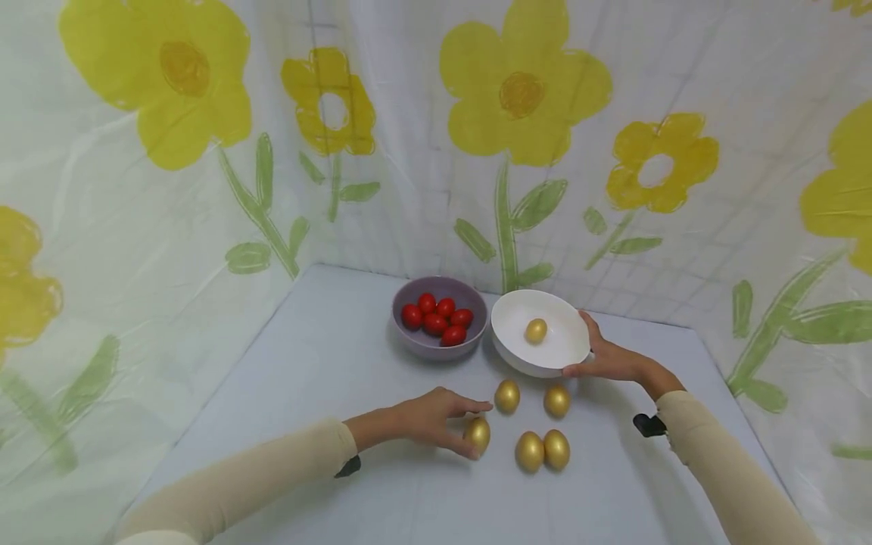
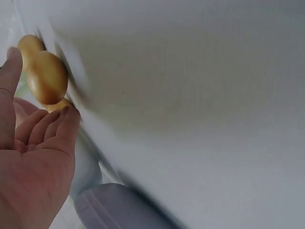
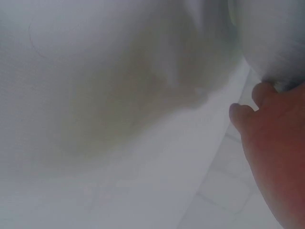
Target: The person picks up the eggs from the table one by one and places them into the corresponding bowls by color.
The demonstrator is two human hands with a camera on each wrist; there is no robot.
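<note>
My left hand [image 1: 434, 418] reaches over the table with thumb and fingers spread on either side of a golden egg [image 1: 477, 435]. In the left wrist view a gap shows between the fingers and an egg [image 2: 47, 78]. With my right hand [image 1: 608, 359] I hold the right side of a white bowl [image 1: 507, 333], thumb at its near side and fingers at the far rim. The bowl looks tilted, and one golden egg [image 1: 536, 331] lies inside it. The right wrist view shows only part of that hand [image 3: 274, 143] against the bowl.
More golden eggs lie before the white bowl, including a near pair [image 1: 530, 452] touching each other. A purple bowl [image 1: 402, 333] holding several red eggs [image 1: 436, 325] stands left of the white one. A flowered curtain [image 1: 409, 189] hangs behind the table [image 1: 327, 341].
</note>
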